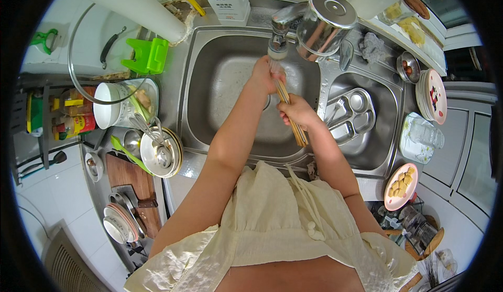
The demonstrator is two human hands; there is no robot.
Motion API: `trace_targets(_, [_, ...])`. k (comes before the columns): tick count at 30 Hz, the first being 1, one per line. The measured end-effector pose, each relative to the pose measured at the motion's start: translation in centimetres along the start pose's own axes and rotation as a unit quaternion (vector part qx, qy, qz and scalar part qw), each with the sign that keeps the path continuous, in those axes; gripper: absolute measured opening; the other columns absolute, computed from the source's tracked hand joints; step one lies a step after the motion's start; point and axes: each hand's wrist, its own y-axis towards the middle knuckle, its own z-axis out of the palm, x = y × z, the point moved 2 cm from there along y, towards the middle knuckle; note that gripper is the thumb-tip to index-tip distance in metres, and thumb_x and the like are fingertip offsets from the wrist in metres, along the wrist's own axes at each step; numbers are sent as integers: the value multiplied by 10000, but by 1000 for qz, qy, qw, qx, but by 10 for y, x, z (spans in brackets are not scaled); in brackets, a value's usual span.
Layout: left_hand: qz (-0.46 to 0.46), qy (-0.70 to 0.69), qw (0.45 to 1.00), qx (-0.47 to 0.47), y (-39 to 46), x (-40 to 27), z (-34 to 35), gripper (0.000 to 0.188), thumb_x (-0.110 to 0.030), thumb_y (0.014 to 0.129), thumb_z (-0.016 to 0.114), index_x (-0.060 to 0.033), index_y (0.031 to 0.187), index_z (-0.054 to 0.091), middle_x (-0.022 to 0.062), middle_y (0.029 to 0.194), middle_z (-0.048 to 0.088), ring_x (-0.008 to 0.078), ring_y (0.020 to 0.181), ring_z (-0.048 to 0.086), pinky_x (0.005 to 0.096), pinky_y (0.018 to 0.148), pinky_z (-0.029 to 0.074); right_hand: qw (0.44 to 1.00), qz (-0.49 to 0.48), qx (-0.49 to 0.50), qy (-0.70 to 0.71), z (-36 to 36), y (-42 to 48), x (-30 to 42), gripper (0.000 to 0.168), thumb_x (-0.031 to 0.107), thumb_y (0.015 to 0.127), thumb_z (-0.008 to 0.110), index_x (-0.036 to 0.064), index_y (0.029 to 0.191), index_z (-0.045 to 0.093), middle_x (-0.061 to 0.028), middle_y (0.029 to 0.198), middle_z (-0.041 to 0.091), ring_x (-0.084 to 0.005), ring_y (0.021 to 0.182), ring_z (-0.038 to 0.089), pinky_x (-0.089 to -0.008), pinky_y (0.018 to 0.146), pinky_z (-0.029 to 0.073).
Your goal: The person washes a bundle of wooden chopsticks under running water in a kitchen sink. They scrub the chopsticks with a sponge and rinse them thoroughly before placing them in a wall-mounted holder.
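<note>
Over the large sink basin (228, 115), a bundle of chopsticks (299, 135) slants under the faucet (279, 40). Clear water runs from the faucet onto my left hand (268, 76), which is closed around the upper end of the bundle. My right hand (299, 110) grips the chopsticks around their middle, and their lower ends stick out below it towards me. Part of the bundle is hidden by my fingers. A drain shows partly behind my left wrist.
A stainless divided tray (357, 113) with a fork lies in the small basin (377, 150). A glass pitcher (324, 32) with a metal lid stands beside the faucet. Stacked plates with ladles (163, 154) stand left; a plate of yellow chunks (401, 186) sits right. A cleaver rests on a cutting board (133, 178).
</note>
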Motion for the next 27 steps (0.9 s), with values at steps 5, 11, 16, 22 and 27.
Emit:
trace_targets(5, [-4,12,999,-39,6,0,-3,353,-383,862,329,-134,619,391,-16,482,315,115,398,291,296,412,293,1000,-6,14,-27,1,6,2,158,162,811,563,30,801,478,-26,629,495,-86,468,448,-229,404,375])
trace_targets(11, [51,62,996,-31,-15,1,8,406,-455,837,373,-116,614,391,5,504,357,132,410,319,299,413,299,999,-34,-15,-39,7,28,-5,182,176,808,584,17,843,503,-36,688,520,-93,557,479,-235,493,402])
trace_targets(16, [217,69,968,-102,-10,-2,-7,370,-395,872,362,-64,891,526,63,754,543,198,656,532,338,608,455,951,-212,-150,170,8,43,23,331,275,860,501,-12,1025,483,-99,939,546,-155,892,517,-282,758,409])
trace_targets(22, [308,141,938,-68,-19,46,4,444,-424,885,393,-47,1088,512,58,983,558,179,887,529,299,813,414,945,-140,-129,267,16,66,63,462,366,912,350,-29,1111,481,-145,1058,544,-223,943,510,-338,803,396])
trace_targets(27, [267,90,959,-34,-31,15,11,459,-450,878,435,-50,1090,510,50,1016,548,168,900,523,304,797,419,952,-129,-149,235,34,100,36,488,366,870,384,-67,1046,527,-219,1038,560,-302,949,543,-380,767,409])
